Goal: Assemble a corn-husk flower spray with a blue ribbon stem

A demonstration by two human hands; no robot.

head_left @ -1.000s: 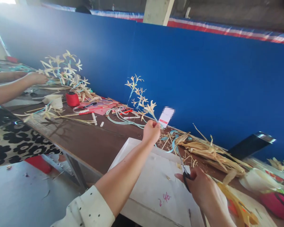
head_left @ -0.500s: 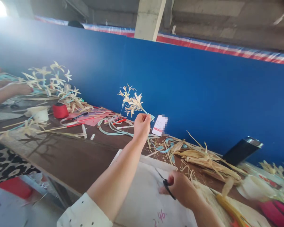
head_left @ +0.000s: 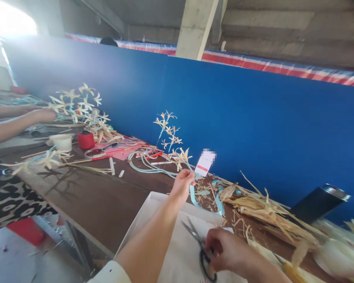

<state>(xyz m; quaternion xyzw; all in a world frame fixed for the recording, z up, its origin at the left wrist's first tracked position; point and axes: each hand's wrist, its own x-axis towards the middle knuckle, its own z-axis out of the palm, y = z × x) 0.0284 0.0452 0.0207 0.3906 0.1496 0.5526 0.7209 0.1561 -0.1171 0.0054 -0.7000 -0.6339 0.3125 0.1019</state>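
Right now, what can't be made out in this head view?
- The card against the blue board: its print is pixelated.
- Scissors: the right hand covers the handles.
- Flower sprig: the left hand hides its stem base.
- The white cup at the right edge is motion-blurred.

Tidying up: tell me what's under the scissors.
The scissors in the right hand lie over a white board. The hand covers the handles' underside.

Your left hand point(head_left: 182, 184) is stretched forward with arm extended, fingers pinched closed. Your right hand point(head_left: 228, 251) stays low and near, fingers curled closed.
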